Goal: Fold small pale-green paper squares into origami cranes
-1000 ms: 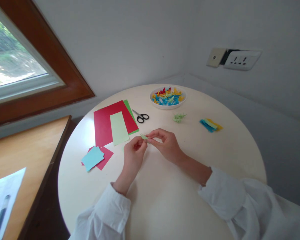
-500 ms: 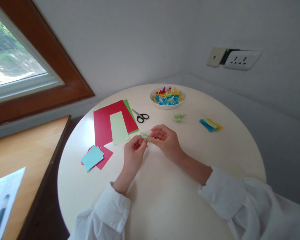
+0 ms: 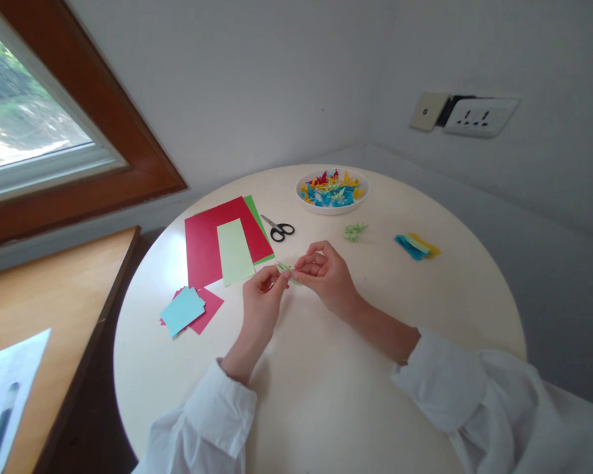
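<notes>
Between my hands, over the middle of the round table, is a small light green folded paper [image 3: 283,267] with narrow pointed ends. My left hand [image 3: 264,294] pinches it from the left, thumb on top. From the right, my right hand [image 3: 325,273] grips its other side between thumb and index finger, the remaining fingers curled. Fingertips cover part of the folds. Past my right hand lies a small heap of light green folded paper pieces [image 3: 355,231]. A light green paper strip [image 3: 235,252] lies beyond my left hand, on a red sheet [image 3: 205,240].
A white oval dish [image 3: 332,209] of colourful folded paper cranes stands at the back. Black-handled scissors [image 3: 280,230] lie before it. Blue and yellow paper pieces [image 3: 417,246] are at right, light blue squares [image 3: 183,312] at left. A wooden desk [image 3: 79,276] adjoins the table's left.
My left hand has shifted slightly left and its thumb now lies over the folded paper. My right hand has turned slightly, still pinching. The other things are unmoved.
</notes>
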Demonstrator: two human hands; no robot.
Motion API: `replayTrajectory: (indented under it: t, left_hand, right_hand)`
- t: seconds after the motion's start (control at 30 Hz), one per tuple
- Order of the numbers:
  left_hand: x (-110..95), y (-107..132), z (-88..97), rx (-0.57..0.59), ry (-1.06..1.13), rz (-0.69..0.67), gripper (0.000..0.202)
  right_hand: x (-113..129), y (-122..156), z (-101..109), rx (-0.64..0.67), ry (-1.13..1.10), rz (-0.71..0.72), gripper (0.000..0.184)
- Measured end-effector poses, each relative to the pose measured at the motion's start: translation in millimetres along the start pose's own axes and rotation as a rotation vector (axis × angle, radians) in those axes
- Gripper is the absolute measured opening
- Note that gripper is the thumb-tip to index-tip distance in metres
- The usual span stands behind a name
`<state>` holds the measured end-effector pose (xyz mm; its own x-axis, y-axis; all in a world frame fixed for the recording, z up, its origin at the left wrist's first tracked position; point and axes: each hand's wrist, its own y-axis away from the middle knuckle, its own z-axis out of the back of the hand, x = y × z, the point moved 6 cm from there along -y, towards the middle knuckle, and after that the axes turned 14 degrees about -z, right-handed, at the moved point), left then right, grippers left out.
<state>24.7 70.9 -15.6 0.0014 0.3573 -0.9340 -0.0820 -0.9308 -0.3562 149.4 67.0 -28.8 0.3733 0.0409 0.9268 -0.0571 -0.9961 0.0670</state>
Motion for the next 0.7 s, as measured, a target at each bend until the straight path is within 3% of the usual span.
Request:
replayTrajectory:
  t: [0.17, 0.3, 0.4, 0.7]
  left_hand:
    - [1, 0, 2.3, -0.025, -0.013, 0.003, 0.016]
    - [-1, 1, 0.8, -0.032, 0.042, 0.006, 0.016]
    - [-3, 1, -3.2, -0.013, 0.124, 0.028, 0.016]
    - [-1, -2, -1.5, 0.069, 0.15, 0.014, 0.015]
  right_hand:
    - [-5, -2, -1, 0.02, 0.072, -0.017, 0.035]
    - [-12, -1, -9, 0.136, 0.206, -0.06, 0.025]
    - [-14, 1, -13, 0.194, 0.299, -0.071, 0.028]
    - [-6, 3, -12, 0.19, 0.462, -0.036, 0.036]
